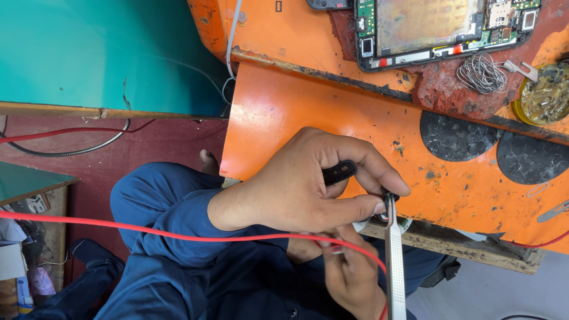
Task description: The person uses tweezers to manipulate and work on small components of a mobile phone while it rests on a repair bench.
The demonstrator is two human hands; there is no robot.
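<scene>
The left hand [296,184] lies across the near edge of the orange table [296,112], its fingers curled and pinched around a small black part [339,172]; one end of the part shows between the thumb and the forefinger, and the fingertips close on its other end near the table's edge. The right hand [352,269] comes up from below, just under the left one, fingers closed around a pair of metal tweezers [395,261] that stand nearly upright, their tips meeting the black part at the left fingertips. A small white round piece [363,225] peeks out beneath the left thumb; what it is cannot be told.

A red wire [148,230] runs from the left edge across the person's dark blue trousers [172,237] and curves down past the right hand.

At the far side of the table lies an opened phone [432,26] with its circuit boards bare. Right of it sit a tangle of thin wire [481,74] and a round yellow tin [546,95]. Nearer, 2 dark scorched patches [456,136] mark the orange top. A white cable [233,35] hangs over the table's left end, beside a teal surface [89,53].
</scene>
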